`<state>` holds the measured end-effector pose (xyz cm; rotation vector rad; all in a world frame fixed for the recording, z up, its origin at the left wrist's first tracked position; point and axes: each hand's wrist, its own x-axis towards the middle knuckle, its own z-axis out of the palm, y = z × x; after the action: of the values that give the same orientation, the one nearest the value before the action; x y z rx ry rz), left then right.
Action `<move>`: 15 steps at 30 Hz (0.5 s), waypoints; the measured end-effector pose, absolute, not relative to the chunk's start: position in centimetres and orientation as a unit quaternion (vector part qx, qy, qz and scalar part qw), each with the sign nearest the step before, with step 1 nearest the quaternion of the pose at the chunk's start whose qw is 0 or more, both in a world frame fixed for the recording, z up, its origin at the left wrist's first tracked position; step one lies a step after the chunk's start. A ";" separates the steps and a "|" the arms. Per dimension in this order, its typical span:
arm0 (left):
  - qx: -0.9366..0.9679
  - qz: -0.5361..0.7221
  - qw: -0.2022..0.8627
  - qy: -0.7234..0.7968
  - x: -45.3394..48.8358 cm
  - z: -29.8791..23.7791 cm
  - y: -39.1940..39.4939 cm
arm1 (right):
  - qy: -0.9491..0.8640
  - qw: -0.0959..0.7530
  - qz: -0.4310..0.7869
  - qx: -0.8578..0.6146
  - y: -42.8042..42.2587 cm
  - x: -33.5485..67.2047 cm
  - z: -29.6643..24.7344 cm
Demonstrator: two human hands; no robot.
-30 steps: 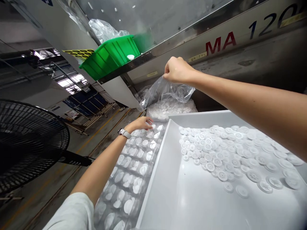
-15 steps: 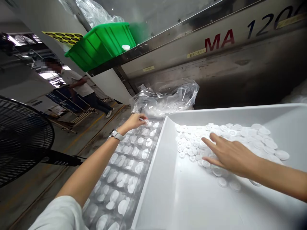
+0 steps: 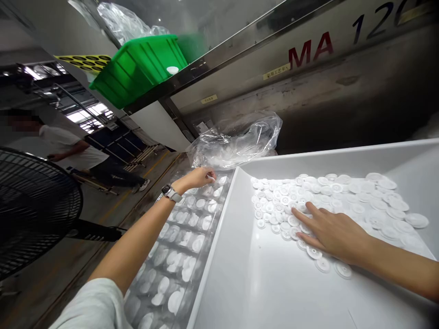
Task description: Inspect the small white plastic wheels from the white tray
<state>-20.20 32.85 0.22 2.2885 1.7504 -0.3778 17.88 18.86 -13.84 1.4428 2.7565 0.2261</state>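
Resting among the white discs (image 3: 277,201), right hand (image 3: 331,233) lies palm down, fingers spread apart, gripping nothing visible. Left hand (image 3: 200,177): fingers curled at the far end of the compartmented tray (image 3: 192,285); pale piece by the fingertips, cannot tell whether gripped. Discs: round, no long axis, mostly lying flat, heaped in the far part of the white bin (image 3: 291,292). Tray: just left of the bin, long axis near to far, far end slanting right; white pieces in its cells. Beyond: clear plastic bag (image 3: 236,146), slumped. Farther, left: green crate (image 3: 140,68). Compared with 1.0 s ago: right hand has left the raised bag for the discs. Compared with 0.5 s ago: walking person (image 3: 73,148) has shifted left, behind the fan (image 3: 34,214)
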 end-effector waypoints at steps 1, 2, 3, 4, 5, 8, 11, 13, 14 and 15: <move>0.783 -0.131 0.119 0.597 -20.2 0.3 32.9 | 0.883 0.013 0.076 0.462 18.9 17.8 -13.8; 0.782 -0.134 0.120 0.596 -20.3 0.5 32.9 | 0.883 0.014 0.080 0.462 18.9 17.7 -13.8; 0.781 -0.136 0.122 0.597 -20.4 0.6 33.0 | 0.882 0.015 0.085 0.463 18.9 17.7 -13.8; 0.780 -0.139 0.124 0.597 -20.5 0.7 33.1 | 0.882 0.016 0.089 0.463 19.0 17.6 -13.8; 0.779 -0.143 0.126 0.598 -20.6 0.8 33.2 | 0.881 0.015 0.092 0.463 19.0 17.6 -13.8; 0.776 -0.156 0.127 0.597 -20.5 0.8 33.4 | 0.881 0.010 0.102 0.462 18.9 17.6 -14.0; 0.777 -0.165 0.125 0.595 -20.1 0.6 33.5 | 0.882 0.000 0.112 0.458 18.9 17.7 -14.3; 0.778 -0.168 0.124 0.592 -19.8 0.7 33.4 | 0.882 -0.009 0.120 0.455 18.9 17.8 -14.6; 0.779 -0.169 0.122 0.591 -19.8 0.9 33.4 | 0.882 -0.013 0.123 0.455 18.9 17.8 -14.7; 0.779 -0.169 0.119 0.592 -19.8 1.2 33.4 | 0.881 -0.017 0.127 0.455 18.9 17.8 -14.8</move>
<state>-19.82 33.37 1.18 2.2790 1.7298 -0.4930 17.82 18.88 -14.84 1.4451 2.7997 0.4026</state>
